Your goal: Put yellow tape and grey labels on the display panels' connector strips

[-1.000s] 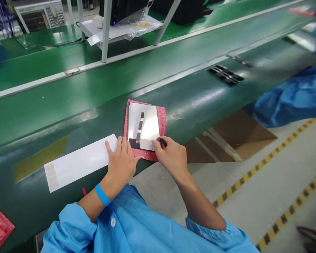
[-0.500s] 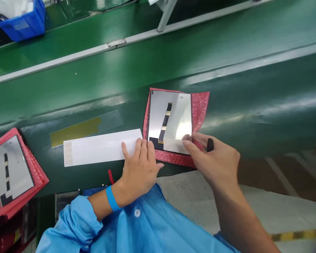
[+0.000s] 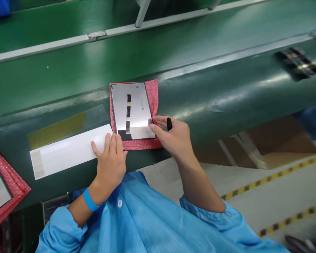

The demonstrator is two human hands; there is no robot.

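1. Silver panel (image 3: 139, 109) on pink bubble wrap (image 3: 152, 93), ~12 o'clock of hands.
2. L hand (image 3: 111, 158) flat, pinky splayed, on white strip (image 3: 71, 151), 3 o'clock end.
3. R hand (image 3: 175, 137) gripping blk obj (image 3: 169, 124), thumb at panel's 4 o'clock corner.

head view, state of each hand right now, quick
Left hand: open, palm down on the white strip, holding nothing.
Right hand: closed around a slim black object, thumb on the panel's corner.
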